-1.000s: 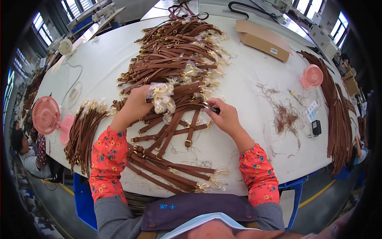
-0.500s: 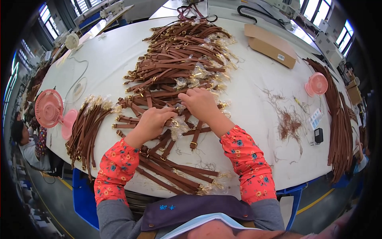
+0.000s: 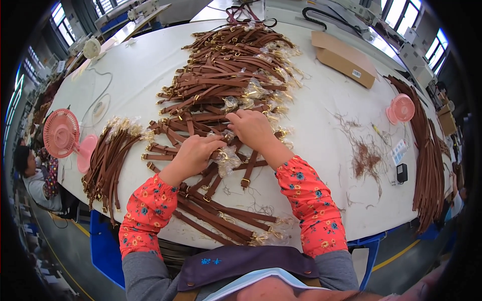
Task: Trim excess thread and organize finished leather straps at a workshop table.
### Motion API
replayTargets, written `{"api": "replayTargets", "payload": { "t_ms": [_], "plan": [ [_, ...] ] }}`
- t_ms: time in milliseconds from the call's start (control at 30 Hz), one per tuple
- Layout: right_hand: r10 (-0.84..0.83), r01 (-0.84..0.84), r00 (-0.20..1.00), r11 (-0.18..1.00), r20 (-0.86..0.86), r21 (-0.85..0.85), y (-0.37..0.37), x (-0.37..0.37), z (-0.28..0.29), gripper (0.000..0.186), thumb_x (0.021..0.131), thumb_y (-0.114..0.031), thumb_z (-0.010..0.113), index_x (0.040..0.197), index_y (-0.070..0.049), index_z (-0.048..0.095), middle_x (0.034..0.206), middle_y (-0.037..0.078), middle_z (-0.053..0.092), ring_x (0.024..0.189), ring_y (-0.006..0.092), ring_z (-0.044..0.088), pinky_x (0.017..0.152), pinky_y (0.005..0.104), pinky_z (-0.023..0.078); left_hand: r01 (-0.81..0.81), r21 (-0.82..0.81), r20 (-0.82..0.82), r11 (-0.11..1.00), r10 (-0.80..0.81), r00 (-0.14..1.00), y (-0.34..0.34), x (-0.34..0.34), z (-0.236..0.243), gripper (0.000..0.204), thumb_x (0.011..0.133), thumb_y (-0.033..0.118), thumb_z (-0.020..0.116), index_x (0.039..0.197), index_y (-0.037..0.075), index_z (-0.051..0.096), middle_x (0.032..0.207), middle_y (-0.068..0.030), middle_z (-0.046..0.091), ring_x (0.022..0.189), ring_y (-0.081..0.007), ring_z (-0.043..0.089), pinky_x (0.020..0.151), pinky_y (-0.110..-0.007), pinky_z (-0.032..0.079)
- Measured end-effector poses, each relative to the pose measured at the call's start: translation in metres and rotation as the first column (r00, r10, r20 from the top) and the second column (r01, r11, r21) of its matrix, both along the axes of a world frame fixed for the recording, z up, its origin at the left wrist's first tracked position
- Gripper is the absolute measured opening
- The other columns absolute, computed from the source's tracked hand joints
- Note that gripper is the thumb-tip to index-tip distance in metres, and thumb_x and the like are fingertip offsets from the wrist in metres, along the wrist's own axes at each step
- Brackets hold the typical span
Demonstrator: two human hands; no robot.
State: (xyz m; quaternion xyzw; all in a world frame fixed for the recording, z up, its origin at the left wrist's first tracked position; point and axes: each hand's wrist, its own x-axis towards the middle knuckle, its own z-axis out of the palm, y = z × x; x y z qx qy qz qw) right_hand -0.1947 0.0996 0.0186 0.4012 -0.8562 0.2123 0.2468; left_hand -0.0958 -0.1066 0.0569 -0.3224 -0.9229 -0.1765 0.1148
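A long heap of brown leather straps [image 3: 221, 75] with gold buckles runs up the middle of the white table. At its near end my left hand [image 3: 197, 153] is closed, thumb and fingers pinching at a strap end wrapped in clear plastic [image 3: 227, 159]. My right hand [image 3: 251, 131] lies just beyond and to the right, fingers curled down onto the same strap end. The fingertips of both hands almost meet, and they partly hide what is between them. More loose straps [image 3: 221, 220] lie between my forearms, their gold clasps toward the right.
Left of my left hand lies a bundle of straps [image 3: 111, 163], beside a pink fan [image 3: 61, 133]. To the right are thread scraps [image 3: 366, 158], a black adapter [image 3: 401, 173], a smaller pink fan [image 3: 400, 108] and long brown strips [image 3: 427, 170]. A cardboard box [image 3: 344, 59] sits far right.
Both hands stay at nearly the same spot, with only slight finger movement. The whole view has shifted a little; the straps look unmoved.
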Motion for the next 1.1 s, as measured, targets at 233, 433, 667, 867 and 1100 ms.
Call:
{"api": "replayTargets", "payload": {
  "t_ms": [233,433,667,867,1100],
  "plan": [
    [0.013,-0.022,0.994,0.995,0.106,0.093,-0.014,0.001,0.003,0.022,0.090,-0.027,0.069,0.106,-0.012,0.066,0.087,0.007,0.067,0.081,0.0301,0.068,0.070,0.0410,0.054,0.045,-0.006,0.065,0.999,-0.044,0.997,-0.002,0.001,-0.003,0.046,0.071,-0.007,0.065,0.113,0.010,0.069,0.121,-0.0075,0.069,0.087,-0.0335,0.068,0.074,-0.044,0.053],
    [-0.122,0.226,0.881,0.958,0.458,-0.179,0.027,0.022,0.027,0.030,0.092,-0.030,0.068,0.117,-0.013,0.064,0.097,0.011,0.071,0.085,0.0307,0.069,0.076,0.0409,0.054,-0.122,0.374,-0.062,0.919,0.157,0.986,-0.030,0.005,0.036,0.063,0.077,-0.009,0.069,0.136,0.011,0.060,0.118,-0.0106,0.072,0.101,-0.0270,0.070,0.088,-0.035,0.053],
    [0.008,-0.053,0.827,0.997,0.562,0.064,0.082,0.057,-0.003,0.028,0.093,-0.019,0.066,0.121,-0.017,0.063,0.100,0.008,0.072,0.087,0.0311,0.068,0.075,0.0411,0.054,-0.153,0.572,-0.388,0.806,0.430,0.815,-0.079,-0.001,0.071,0.054,0.083,0.001,0.077,0.135,0.005,0.061,0.110,-0.0130,0.074,0.099,-0.0176,0.072,0.086,-0.030,0.056],
    [0.070,-0.082,0.852,0.997,0.519,0.000,0.088,0.076,-0.006,0.034,0.091,-0.019,0.065,0.125,-0.017,0.062,0.101,0.010,0.071,0.088,0.0310,0.068,0.072,0.0405,0.054,-0.137,0.331,-0.327,0.934,0.250,0.911,-0.058,-0.001,0.072,0.046,0.076,-0.001,0.077,0.121,0.004,0.068,0.105,-0.0134,0.073,0.090,-0.0276,0.072,0.081,-0.031,0.056],
    [0.478,0.059,0.588,0.779,0.652,-0.624,0.017,0.041,0.012,0.031,0.105,-0.026,0.055,0.130,-0.008,0.060,0.094,0.001,0.068,0.070,0.0098,0.057,0.063,0.0247,0.047,-0.081,0.592,0.070,0.802,0.049,0.996,-0.055,0.002,0.065,0.034,0.084,0.004,0.074,0.116,-0.001,0.065,0.102,-0.0091,0.073,0.090,-0.0185,0.071,0.081,-0.033,0.056]
  ]
}}
